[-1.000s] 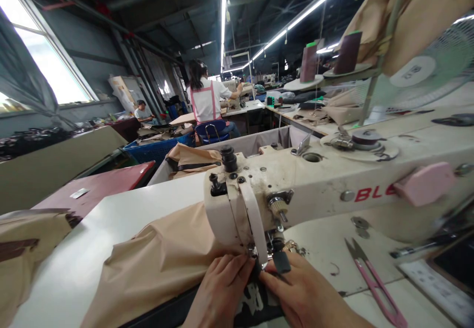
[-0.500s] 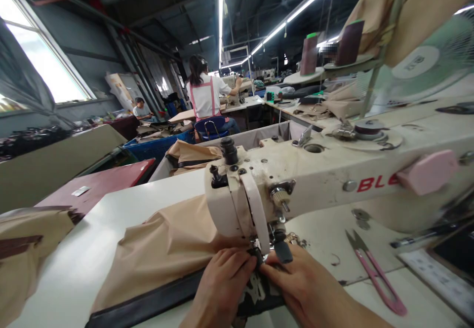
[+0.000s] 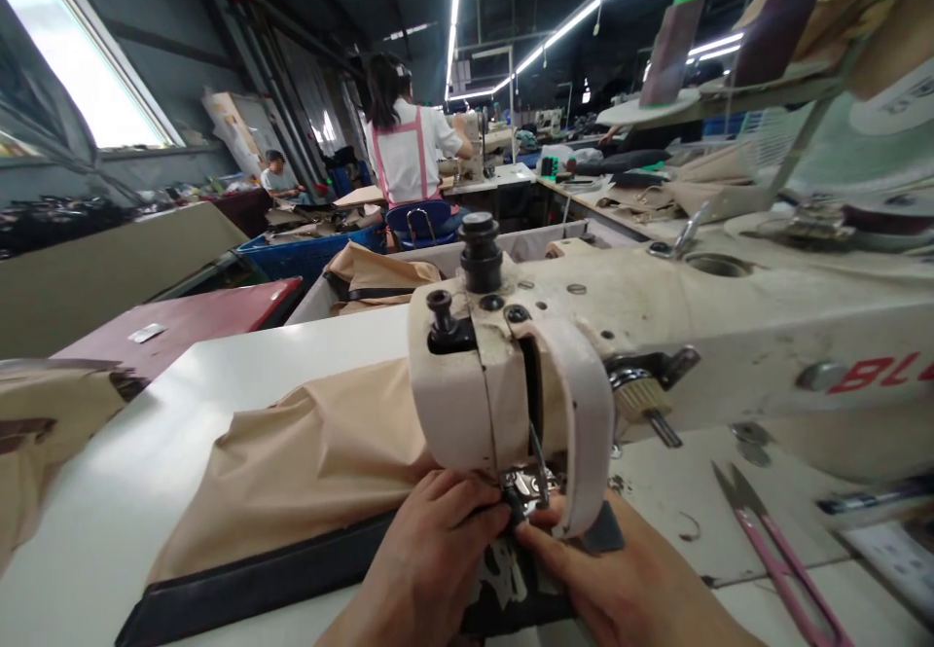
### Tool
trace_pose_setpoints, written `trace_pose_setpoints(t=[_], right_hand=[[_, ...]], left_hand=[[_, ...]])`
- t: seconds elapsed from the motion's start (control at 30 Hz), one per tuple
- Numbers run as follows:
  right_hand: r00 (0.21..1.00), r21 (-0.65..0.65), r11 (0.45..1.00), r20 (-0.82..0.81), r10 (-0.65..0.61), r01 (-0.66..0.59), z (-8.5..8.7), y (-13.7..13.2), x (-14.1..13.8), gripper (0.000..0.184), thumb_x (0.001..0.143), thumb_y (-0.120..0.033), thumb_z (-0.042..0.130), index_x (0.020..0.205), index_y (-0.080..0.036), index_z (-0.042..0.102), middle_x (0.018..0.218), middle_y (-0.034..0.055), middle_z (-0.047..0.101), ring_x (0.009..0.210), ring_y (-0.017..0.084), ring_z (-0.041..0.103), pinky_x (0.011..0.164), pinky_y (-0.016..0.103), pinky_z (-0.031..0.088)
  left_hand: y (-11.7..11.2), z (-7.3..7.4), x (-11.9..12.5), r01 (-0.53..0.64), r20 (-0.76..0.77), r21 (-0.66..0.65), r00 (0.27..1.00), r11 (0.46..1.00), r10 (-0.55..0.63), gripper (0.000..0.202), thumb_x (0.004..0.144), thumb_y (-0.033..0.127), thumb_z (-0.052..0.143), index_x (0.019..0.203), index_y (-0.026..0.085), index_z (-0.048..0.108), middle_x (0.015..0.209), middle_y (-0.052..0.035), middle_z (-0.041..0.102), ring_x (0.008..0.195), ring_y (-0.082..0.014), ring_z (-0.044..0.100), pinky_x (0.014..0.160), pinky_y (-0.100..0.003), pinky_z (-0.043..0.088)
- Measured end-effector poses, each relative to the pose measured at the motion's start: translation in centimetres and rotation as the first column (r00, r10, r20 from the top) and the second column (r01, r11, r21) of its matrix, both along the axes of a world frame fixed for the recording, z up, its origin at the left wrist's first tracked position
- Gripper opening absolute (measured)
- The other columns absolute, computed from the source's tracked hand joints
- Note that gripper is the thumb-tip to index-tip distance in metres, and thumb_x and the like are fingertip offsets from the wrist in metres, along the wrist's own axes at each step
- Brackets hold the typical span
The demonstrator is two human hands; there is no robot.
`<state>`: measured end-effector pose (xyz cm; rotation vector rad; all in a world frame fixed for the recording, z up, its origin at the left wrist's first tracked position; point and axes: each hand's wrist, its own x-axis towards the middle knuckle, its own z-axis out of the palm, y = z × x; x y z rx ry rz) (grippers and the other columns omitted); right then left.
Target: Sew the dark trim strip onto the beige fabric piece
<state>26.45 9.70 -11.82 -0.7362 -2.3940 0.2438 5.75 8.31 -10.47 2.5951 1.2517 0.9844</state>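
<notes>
A cream sewing machine [image 3: 657, 336] fills the middle and right of the view. Its head hangs over tan fabric [image 3: 313, 462] with a black trim strip [image 3: 255, 584] along the near edge. My left hand [image 3: 427, 559] rests on the fabric just left of the presser foot [image 3: 521, 491], fingers curled and pressing the piece down. My right hand [image 3: 620, 589] lies to the right of the foot, fingertips pinching the dark patterned piece at the needle. The two hands almost touch under the machine head.
Pink thread snips [image 3: 780, 559] lie on the white table [image 3: 146, 491] at the right. More tan fabric [image 3: 44, 433] is heaped at the left edge. A person in a white top [image 3: 409, 156] sits at another machine ahead; another person [image 3: 273, 175] sits further back.
The view has moved closer to the machine head, which now looks larger. Both hands stay at the presser foot. More of the black trim strip shows along the near edge.
</notes>
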Motion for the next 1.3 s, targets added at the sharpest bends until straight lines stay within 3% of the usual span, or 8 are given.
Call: trace_pose_setpoints(t=[0.17, 0.33, 0.57, 0.73, 0.9, 1.1, 1.3], right_hand=[[0.999, -0.023, 1.000, -0.041, 0.018, -0.019, 0.6, -0.1, 0.0, 0.024, 0.086, -0.008, 0.046, 0.094, -0.022, 0.064, 0.084, 0.0047, 0.065, 0.081, 0.020, 0.060, 0.073, 0.031, 0.050], [0.999, -0.044, 0.999, -0.041, 0.001, -0.003, 1.2, -0.4, 0.0, 0.024, 0.086, -0.010, 0.046, 0.098, -0.022, 0.063, 0.088, 0.0059, 0.065, 0.086, 0.022, 0.060, 0.075, 0.033, 0.051], [1.000, 0.034, 0.999, -0.012, -0.009, 0.009, 1.3, -0.3, -0.4, 0.022, 0.085, -0.014, 0.050, 0.099, -0.022, 0.065, 0.098, 0.0084, 0.065, 0.092, 0.023, 0.059, 0.080, 0.036, 0.050], [0.998, 0.090, 0.994, -0.005, -0.065, 0.065, 1.8, -0.2, -0.4, 0.018, 0.084, -0.019, 0.056, 0.099, -0.022, 0.067, 0.101, 0.0093, 0.064, 0.089, 0.023, 0.059, 0.077, 0.036, 0.050], [0.995, 0.022, 0.995, -0.014, -0.096, 0.096, 2.0, -0.6, 0.3, 0.021, 0.084, -0.017, 0.054, 0.100, -0.023, 0.066, 0.097, 0.0087, 0.064, 0.089, 0.024, 0.058, 0.077, 0.037, 0.049], [0.999, -0.194, 0.981, -0.040, -0.027, 0.019, 2.3, -0.6, 1.2, 0.040, 0.083, -0.005, 0.043, 0.113, -0.025, 0.058, 0.095, 0.0064, 0.058, 0.095, 0.025, 0.053, 0.082, 0.041, 0.047], [0.998, -0.209, 0.978, -0.062, -0.024, 0.010, 2.4, -0.4, 1.2, 0.046, 0.077, -0.001, 0.044, 0.114, -0.026, 0.056, 0.104, 0.0074, 0.053, 0.099, 0.027, 0.048, 0.084, 0.046, 0.043]], left_hand=[[0.3, 0.7, 0.2, 0.035, 0.074, 0.043, 0.997, 0.998, -0.038, 0.020, 0.089, 0.022, 0.045, 0.090, 0.021, 0.065, 0.085, -0.0030, 0.066, 0.079, -0.0149, 0.059, 0.071, -0.025, 0.048], [0.4, 0.5, 0.4, 0.072, -0.081, 0.094, 0.995, 0.993, -0.064, 0.028, 0.092, 0.029, 0.038, 0.091, 0.019, 0.064, 0.078, -0.0042, 0.066, 0.076, -0.0171, 0.061, 0.070, -0.028, 0.051], [0.0, 0.6, 0.4, 0.047, -0.183, 0.232, 0.983, 0.972, -0.004, 0.022, 0.093, 0.021, 0.039, 0.089, 0.018, 0.061, 0.078, -0.0029, 0.068, 0.074, -0.0159, 0.062, 0.067, -0.027, 0.053], [0.1, -0.2, 0.2, 0.049, -0.237, 0.208, 0.971, 0.977, 0.002, 0.022, 0.093, 0.018, 0.039, 0.094, 0.018, 0.061, 0.084, -0.0023, 0.068, 0.075, -0.0150, 0.062, 0.065, -0.026, 0.052], [-0.1, -0.1, 0.2, 0.067, -0.258, 0.230, 0.966, 0.971, -0.006, 0.021, 0.093, 0.017, 0.040, 0.098, 0.015, 0.060, 0.087, -0.0028, 0.068, 0.079, -0.0170, 0.061, 0.068, -0.029, 0.053], [0.0, 0.6, 0.7, 0.069, -0.241, 0.257, 0.970, 0.964, -0.005, 0.028, 0.094, 0.020, 0.035, 0.088, 0.015, 0.062, 0.078, -0.0029, 0.067, 0.070, -0.0184, 0.061, 0.057, -0.030, 0.053], [-0.1, 1.6, 1.1, 0.058, -0.232, 0.206, 0.973, 0.977, -0.009, 0.029, 0.094, 0.022, 0.034, 0.092, 0.015, 0.062, 0.077, -0.0041, 0.067, 0.070, -0.0203, 0.061, 0.058, -0.033, 0.054]])
